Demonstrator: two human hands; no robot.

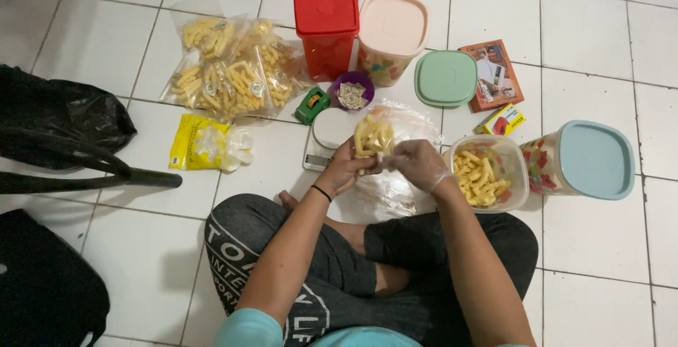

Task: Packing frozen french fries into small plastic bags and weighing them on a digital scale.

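Observation:
My left hand [344, 169] grips a small clear plastic bag [373, 137] filled with yellow stick snacks, held up over the floor in front of my crossed legs. My right hand [419, 163], in a thin clear glove, pinches the same bag from the right side. Just to the right an open clear container [510, 160] holds more of the yellow sticks. A small white kitchen scale [326, 135] sits on the floor just beyond my left hand. Loose clear bags [385, 192] lie under my hands.
Several filled snack bags [229, 72] lie at the back left. A red-lidded tub [326, 26], a pink-lidded tub [392, 33], a loose green lid [445, 77], a blue-lidded tub [586, 160], a purple bowl [352, 91], a yellow packet [205, 142] and black bags [56, 121] surround me.

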